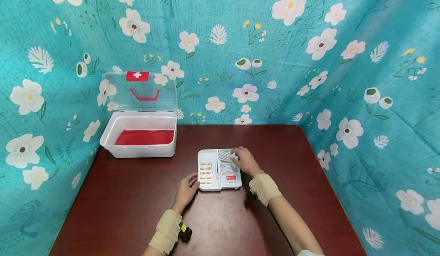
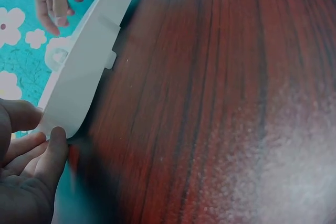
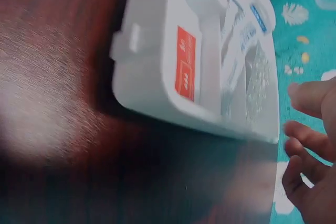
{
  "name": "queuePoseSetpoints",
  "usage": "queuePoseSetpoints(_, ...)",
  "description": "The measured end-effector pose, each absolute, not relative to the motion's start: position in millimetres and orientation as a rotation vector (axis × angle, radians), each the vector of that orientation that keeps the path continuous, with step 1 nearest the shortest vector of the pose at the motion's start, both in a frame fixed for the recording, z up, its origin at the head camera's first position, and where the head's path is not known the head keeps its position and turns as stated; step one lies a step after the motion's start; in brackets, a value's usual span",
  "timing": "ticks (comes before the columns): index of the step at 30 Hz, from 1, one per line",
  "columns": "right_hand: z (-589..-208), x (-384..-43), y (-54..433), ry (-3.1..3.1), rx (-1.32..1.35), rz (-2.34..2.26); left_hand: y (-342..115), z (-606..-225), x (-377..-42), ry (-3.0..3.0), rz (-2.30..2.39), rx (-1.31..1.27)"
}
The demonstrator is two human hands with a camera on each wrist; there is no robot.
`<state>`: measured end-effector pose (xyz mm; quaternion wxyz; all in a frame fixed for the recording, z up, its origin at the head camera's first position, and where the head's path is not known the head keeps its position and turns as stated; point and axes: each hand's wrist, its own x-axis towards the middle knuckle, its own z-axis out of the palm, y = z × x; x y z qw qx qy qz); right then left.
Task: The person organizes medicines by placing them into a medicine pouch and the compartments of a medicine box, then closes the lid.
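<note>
A shallow white case (image 1: 214, 187) with compartments lies on the table. Its left side holds orange-and-white capsules (image 1: 205, 173) in two columns. In the right-hand compartments are a silvery blister pack (image 1: 225, 156), thin white-and-blue packets (image 3: 242, 38) and a red-and-white label or card (image 3: 185, 64). Fingers of the left hand (image 1: 186, 190) touch the case at its near left corner, thumb and forefinger apart. The right hand (image 1: 246, 160) hovers at the far right corner by the blister pack, fingers loosely bent. In the right wrist view its fingertips (image 3: 302, 95) are apart from the case, holding nothing.
At the back left stands a clear-lidded white first-aid box (image 1: 137, 152), lid raised, with a red item (image 1: 144, 137) inside. The dark red table (image 1: 220, 225) meets a flowered teal curtain (image 1: 213, 76) behind and at both sides. A small black camera (image 1: 185, 233) hangs at the left wrist.
</note>
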<state>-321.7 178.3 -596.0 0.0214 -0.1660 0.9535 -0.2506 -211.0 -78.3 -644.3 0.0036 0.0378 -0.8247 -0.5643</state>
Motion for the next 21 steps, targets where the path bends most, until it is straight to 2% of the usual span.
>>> queuePoseSetpoints(7,-593,-310,138,2.863,-0.494,-0.823,-92,-645,-216,-2.602,-1.738,0.062)
queuePoseSetpoints(11,-595,-301,121,2.870,-0.473,-0.824,-112,-633,-222,-2.684,-1.607,0.020)
queuePoseSetpoints(15,-599,-293,114,2.925,-0.404,-0.789,-155,-602,-231,-2.739,-1.357,0.018)
queuePoseSetpoints(21,-605,-285,115,2.979,-0.341,-0.907,-250,-530,-253,-2.653,-1.054,0.073)
